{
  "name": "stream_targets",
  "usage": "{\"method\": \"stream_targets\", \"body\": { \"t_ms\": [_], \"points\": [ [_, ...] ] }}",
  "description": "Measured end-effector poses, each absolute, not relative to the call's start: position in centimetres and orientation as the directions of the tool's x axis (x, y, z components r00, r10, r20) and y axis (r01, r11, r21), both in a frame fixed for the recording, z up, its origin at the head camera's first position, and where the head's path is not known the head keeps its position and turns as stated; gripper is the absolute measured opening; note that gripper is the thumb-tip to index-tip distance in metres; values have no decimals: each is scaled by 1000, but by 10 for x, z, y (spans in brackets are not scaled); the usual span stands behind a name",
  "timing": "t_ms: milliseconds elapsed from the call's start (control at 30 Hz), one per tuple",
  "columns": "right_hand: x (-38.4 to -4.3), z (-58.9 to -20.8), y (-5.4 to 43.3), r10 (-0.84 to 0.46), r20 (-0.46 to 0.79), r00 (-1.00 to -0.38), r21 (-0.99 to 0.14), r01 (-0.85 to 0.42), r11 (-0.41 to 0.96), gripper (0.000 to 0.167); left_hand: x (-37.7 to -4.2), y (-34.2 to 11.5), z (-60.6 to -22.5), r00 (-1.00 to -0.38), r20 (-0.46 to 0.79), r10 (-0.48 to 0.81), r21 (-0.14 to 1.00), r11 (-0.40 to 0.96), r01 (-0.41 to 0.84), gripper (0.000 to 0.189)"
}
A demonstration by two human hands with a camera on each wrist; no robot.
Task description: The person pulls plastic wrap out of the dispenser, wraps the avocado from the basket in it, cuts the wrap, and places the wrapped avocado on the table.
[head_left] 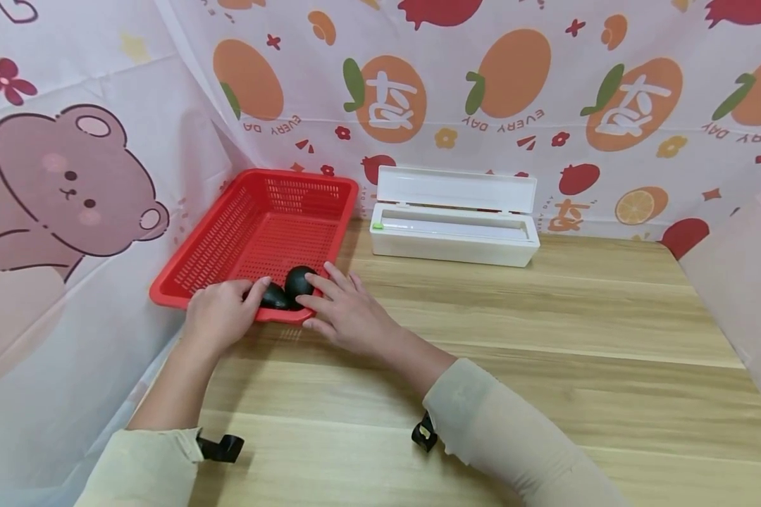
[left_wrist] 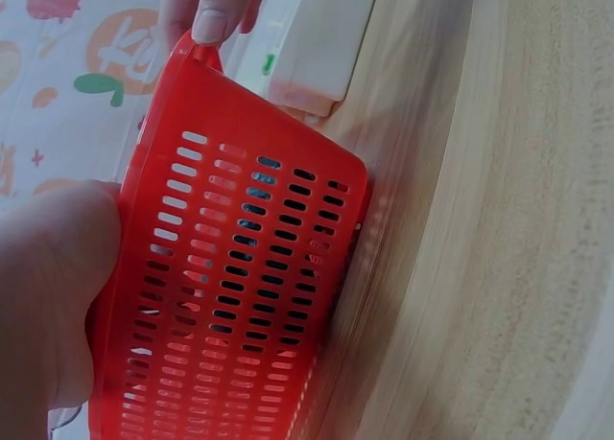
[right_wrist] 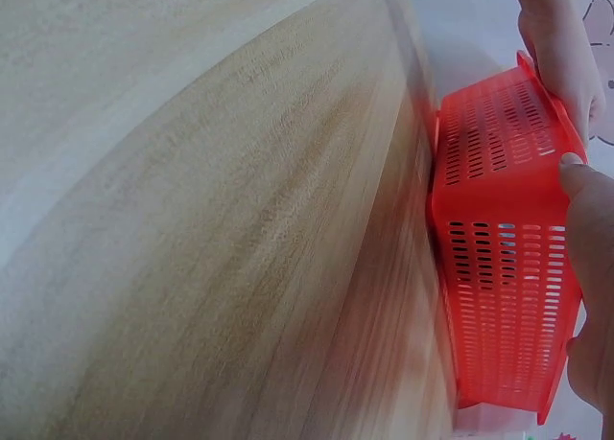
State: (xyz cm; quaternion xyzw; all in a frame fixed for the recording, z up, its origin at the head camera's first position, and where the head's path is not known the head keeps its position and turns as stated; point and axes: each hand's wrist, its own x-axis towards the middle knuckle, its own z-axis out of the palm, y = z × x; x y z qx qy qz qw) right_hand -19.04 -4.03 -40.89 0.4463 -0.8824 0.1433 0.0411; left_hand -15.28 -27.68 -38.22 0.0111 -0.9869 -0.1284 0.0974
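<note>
Patterned sheets [head_left: 450,67] stand behind and left of the red basket [head_left: 292,243]; table [head_left: 609,338] extends to its right. Basket's long axis runs from near rim to far rim, slanting rightward. Left-hand fingers [head_left: 231,290] grasp its near rim; right-hand fingers [head_left: 322,283] grasp its near-right corner. Two black objects [head_left: 299,280] lie inside its near end. White box [head_left: 453,248], lid raised, sits beyond its right side, lengthwise left-to-right.
</note>
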Motion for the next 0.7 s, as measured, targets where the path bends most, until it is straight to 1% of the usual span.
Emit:
{"method": "stream_targets", "body": {
  "t_ms": [167, 333, 433, 600, 700],
  "points": [
    [-190, -409, -37, -773, 192, -604, -206, -795, 570, 50, -153, -273, -384, -978, 203, -43, 248, 969, 9, 59],
    [-193, -410, -30, -764, 170, -622, -200, -781, 592, 58, -152, -271, -386, -976, 216, -33, 253, 967, 24, 56],
    [-199, -412, -21, -757, 180, -628, -195, -777, 599, 62, -152, -272, -385, -975, 222, -31, 262, 965, 29, 57],
    [-214, -411, 6, -745, 211, -632, -159, -775, 612, 65, -150, -270, -380, -971, 235, -29, 281, 959, 39, 53],
    [-225, -409, 32, -707, 250, -661, -153, -748, 645, 64, -153, -260, -372, -963, 268, -24, 286, 957, 56, 48]
  ]
}}
